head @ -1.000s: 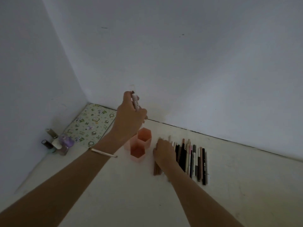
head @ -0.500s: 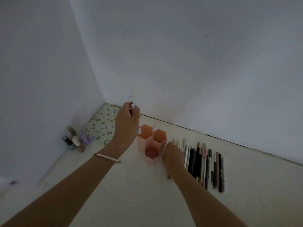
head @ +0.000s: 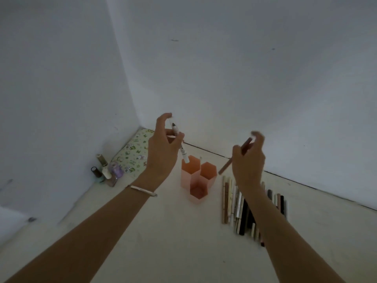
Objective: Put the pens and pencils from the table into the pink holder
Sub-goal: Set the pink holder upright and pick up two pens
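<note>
My left hand [head: 163, 148] pinches a white pen [head: 180, 144] over the pink holder [head: 199, 176]; right hand [head: 247, 160] pinches a brown pencil [head: 234, 158] above the pen row [head: 240, 207].

The scene is dim and underexposed, with a cold blue-grey cast over the plain white walls [head: 244, 68] and the pale cream table [head: 163, 242]. The light is soft and flat, and its source cannot be told. Both forearms read dark. The cluster of small nail-polish bottles [head: 104, 170] sits in murky corner shade. Motion blur smears the fingertips of the right hand [head: 247, 164] and the slim brown pencil [head: 225, 169] it holds. The left hand [head: 161, 152] and its white printed pen [head: 184, 154] look crisper. The row of mixed pens and pencils [head: 238, 205] goes soft at its near end. Wide-angle distortion bows the wall corner and the table's far edge. The pink hexagonal plastic holder [head: 195, 180] keeps the strongest colour.
</note>
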Demonstrator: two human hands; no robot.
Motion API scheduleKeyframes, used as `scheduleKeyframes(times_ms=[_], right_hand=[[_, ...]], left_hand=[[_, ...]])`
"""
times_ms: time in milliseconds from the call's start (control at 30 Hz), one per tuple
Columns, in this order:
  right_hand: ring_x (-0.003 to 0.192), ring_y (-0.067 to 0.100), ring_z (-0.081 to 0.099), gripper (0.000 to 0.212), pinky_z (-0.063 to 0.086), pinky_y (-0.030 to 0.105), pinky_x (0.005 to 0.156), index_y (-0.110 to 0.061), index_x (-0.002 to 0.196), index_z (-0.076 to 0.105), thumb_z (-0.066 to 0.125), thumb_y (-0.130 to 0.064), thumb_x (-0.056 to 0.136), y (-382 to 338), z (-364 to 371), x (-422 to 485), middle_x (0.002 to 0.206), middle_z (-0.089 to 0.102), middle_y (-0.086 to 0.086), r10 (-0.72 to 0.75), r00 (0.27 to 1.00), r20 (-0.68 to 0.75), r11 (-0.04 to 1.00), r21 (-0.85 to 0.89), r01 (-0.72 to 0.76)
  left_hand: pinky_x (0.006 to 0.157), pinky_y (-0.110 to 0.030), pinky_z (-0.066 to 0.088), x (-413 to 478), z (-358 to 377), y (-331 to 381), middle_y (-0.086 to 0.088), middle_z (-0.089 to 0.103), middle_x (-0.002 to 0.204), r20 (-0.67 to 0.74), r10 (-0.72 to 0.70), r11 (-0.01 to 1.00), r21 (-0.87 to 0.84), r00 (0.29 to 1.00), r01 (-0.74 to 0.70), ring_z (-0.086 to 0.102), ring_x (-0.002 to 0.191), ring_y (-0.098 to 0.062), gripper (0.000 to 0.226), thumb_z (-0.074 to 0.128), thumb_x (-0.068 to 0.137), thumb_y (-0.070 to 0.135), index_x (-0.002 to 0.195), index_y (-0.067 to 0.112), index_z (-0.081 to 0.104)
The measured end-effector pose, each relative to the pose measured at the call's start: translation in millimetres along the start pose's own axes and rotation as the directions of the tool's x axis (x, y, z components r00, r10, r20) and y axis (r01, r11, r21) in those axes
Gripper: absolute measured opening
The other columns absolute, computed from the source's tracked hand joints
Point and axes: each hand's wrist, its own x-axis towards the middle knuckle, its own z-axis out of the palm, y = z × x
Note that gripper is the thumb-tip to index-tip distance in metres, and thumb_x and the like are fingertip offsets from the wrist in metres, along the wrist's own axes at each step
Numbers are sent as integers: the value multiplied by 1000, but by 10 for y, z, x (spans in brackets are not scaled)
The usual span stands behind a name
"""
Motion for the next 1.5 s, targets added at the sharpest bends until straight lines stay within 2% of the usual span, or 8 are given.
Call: scheduleKeyframes(times_ms=[167,400,500,633,867,1167,1300,1500], right_hand=[[59,3,55,45,45,12,52,-30,116,40,51,-2,83,-371,-78,65,76,53,-4,-148,977,-151,940,284,186],[57,13,55,40,49,24,50,-28,115,40,52,-4,85,-184,28,-176,79,57,-1,-199,980,-25,942,272,198],[62,16,60,40,53,29,54,-30,116,41,57,-9,87,-171,150,-226,86,61,-5,-181,983,38,955,246,166],[66,11,61,39,56,33,59,-39,116,39,58,-18,89,-207,376,-279,93,60,-16,-232,959,161,967,140,211],[68,7,58,22,56,34,65,-34,109,43,57,-29,93,84,570,-451,95,62,-13,-247,911,331,931,-181,318],[74,1,55,30,48,17,65,-17,119,56,50,-7,91,139,121,-89,110,59,-5,-256,966,-22,964,-84,253],[74,-1,52,34,43,18,64,-20,115,56,47,-2,87,214,-259,115,101,59,-9,-103,980,-168,995,-23,100],[71,4,53,35,44,22,61,-20,111,56,49,2,86,573,-588,-34,97,59,-9,-53,992,-114,995,-89,43]], left_hand=[[55,-15,53,-89,156,-297,6,62,82,69,25,994,101,997,-32,66,59,-2,38,66,86,6,109,29,48],[91,-26,39,-265,249,-686,3,66,107,149,117,851,495,982,-176,57,106,-18,28,67,86,30,112,20,62],[99,-34,40,-180,168,-599,-1,63,121,26,175,872,460,984,-167,54,114,-19,37,57,92,35,122,15,62],[85,-26,47,33,16,-332,2,62,112,-136,122,962,262,983,-83,58,96,-11,29,47,94,12,120,15,60],[70,-17,48,79,-29,-119,6,63,107,-122,23,991,131,992,-6,59,85,-1,29,46,90,10,111,24,59],[66,-16,53,-285,536,211,12,64,87,170,162,952,233,972,-199,61,72,0,19,53,85,12,96,26,60],[85,-29,52,-609,1160,13,3,66,102,558,-189,856,496,808,-143,63,94,-14,21,53,89,8,99,19,67],[96,-29,37,-920,1532,-265,-5,56,125,529,-285,551,773,800,-315,53,118,-20,30,38,95,5,122,10,51]])
